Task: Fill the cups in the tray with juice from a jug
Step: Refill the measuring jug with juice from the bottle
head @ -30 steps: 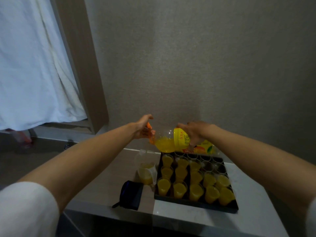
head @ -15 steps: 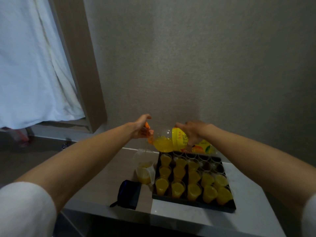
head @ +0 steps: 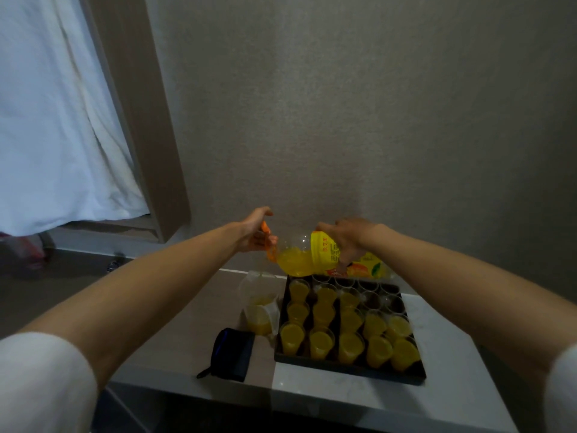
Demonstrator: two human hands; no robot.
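A plastic juice bottle [head: 315,256] with a yellow label lies tilted on its side in the air above the tray's far edge, neck to the left. My right hand [head: 349,239] grips its body. My left hand [head: 254,232] holds the orange cap [head: 270,245] at the neck. Below, a black tray [head: 349,368] holds several small clear cups [head: 320,342], most filled with orange juice; several at the far right are empty. A clear jug [head: 260,307] with some juice in it stands left of the tray.
A dark blue pouch [head: 231,354] lies on the table left of the tray's near corner. The grey table [head: 443,376] ends close to me and stands against a beige wall. A white curtain [head: 56,120] hangs at the left.
Both hands and the bottle stay in nearly the same place above the tray. The left hand's fingers shifted slightly at the cap.
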